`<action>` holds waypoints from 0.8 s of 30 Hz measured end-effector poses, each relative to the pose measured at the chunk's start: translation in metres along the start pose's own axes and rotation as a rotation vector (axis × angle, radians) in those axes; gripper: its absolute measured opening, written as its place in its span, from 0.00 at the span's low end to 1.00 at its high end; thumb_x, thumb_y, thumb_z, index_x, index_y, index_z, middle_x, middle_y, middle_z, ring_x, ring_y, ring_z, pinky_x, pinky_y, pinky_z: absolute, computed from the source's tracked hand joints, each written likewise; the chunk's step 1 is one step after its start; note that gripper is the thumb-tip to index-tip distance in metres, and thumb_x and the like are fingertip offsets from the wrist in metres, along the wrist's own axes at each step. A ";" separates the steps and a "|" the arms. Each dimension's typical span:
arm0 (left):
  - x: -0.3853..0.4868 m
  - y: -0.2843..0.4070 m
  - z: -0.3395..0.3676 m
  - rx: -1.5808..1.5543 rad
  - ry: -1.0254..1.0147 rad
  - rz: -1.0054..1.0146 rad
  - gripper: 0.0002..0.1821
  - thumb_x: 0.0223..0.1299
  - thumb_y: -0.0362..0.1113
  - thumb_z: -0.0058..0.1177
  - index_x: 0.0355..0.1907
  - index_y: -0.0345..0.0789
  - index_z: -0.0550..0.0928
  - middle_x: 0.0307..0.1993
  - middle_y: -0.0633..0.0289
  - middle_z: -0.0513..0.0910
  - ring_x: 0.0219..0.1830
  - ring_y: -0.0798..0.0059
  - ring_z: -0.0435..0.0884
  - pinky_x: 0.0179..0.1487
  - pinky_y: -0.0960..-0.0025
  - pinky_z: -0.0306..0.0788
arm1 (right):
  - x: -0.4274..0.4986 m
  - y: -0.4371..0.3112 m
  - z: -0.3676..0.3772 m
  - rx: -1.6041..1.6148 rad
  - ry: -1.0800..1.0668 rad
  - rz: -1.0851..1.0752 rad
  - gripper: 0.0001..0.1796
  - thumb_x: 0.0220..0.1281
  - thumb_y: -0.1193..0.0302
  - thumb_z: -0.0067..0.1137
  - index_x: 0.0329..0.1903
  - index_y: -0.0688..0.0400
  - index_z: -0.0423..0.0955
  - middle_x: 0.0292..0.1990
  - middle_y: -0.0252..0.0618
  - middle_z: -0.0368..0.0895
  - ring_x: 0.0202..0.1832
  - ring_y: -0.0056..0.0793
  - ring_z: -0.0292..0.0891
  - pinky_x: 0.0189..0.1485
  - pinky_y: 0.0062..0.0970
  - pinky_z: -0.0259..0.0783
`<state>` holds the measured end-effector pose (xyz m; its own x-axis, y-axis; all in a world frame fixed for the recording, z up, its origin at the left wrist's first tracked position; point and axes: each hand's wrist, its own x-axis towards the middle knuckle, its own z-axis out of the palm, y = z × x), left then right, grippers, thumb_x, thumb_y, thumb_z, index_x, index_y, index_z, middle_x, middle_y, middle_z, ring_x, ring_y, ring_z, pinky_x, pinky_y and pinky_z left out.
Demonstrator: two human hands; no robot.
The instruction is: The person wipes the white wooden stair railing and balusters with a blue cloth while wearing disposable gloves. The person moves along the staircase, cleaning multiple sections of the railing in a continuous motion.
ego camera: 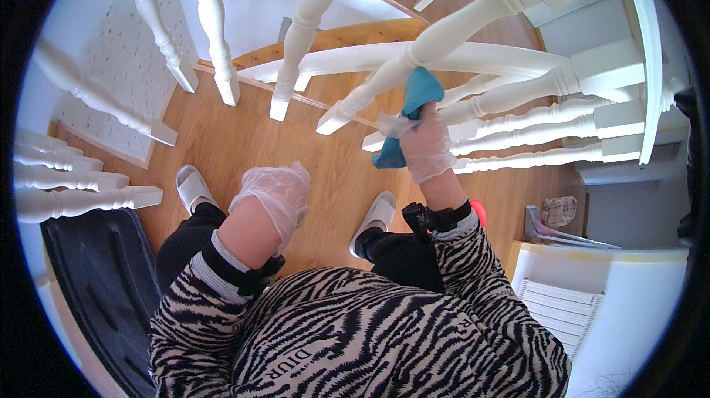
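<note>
My right hand (427, 140), in a clear thin disposable glove, grips a teal cloth (422, 90). One part of the cloth rises above the hand beside a white turned baluster (388, 73); another hangs down to its left. Whether it presses on the wood is hard to tell. Over the wooden floor is my left hand (272, 195) in a like glove, lower and to the left, apart from the balusters. Its fingers are mostly hidden by the loose plastic, and I see nothing in it.
White balusters and a curved handrail (652, 65) stand in front and at the right. A curved wooden stair step (333, 40) lies beyond. A black tray (102, 281) is at left. Near my right arm are a red object (478, 213), a dustpan-like object (532, 223) and a radiator (560, 309).
</note>
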<state>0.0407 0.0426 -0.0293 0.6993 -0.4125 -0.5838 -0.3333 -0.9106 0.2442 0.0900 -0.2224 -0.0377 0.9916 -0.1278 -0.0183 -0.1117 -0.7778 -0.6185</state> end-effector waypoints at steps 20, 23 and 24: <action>0.023 0.026 -0.013 -1.451 -0.026 0.364 0.16 0.75 0.35 0.48 0.57 0.30 0.80 0.50 0.61 0.82 0.50 0.74 0.78 0.59 0.69 0.71 | -0.046 -0.043 -0.041 0.907 -0.322 0.301 0.28 0.72 0.44 0.59 0.49 0.58 0.83 0.34 0.34 0.82 0.33 0.23 0.78 0.28 0.28 0.75; 0.028 0.016 -0.011 -1.283 0.218 0.418 0.14 0.75 0.37 0.47 0.54 0.32 0.80 0.48 0.60 0.81 0.48 0.74 0.77 0.55 0.69 0.71 | -0.032 -0.013 -0.046 0.699 -0.093 0.195 0.23 0.69 0.48 0.61 0.44 0.57 0.84 0.32 0.34 0.80 0.32 0.24 0.77 0.29 0.27 0.75; 0.029 0.012 -0.011 -1.317 0.228 0.373 0.14 0.75 0.37 0.48 0.54 0.32 0.81 0.46 0.60 0.82 0.46 0.75 0.77 0.53 0.70 0.71 | -0.025 -0.004 -0.045 0.580 -0.005 0.063 0.22 0.68 0.49 0.63 0.43 0.57 0.84 0.31 0.33 0.79 0.31 0.24 0.75 0.29 0.27 0.74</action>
<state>0.0641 0.0189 -0.0345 0.8314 -0.5119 -0.2165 0.2254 -0.0455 0.9732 0.0623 -0.2437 0.0006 0.9847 -0.1588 -0.0722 -0.1184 -0.3046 -0.9451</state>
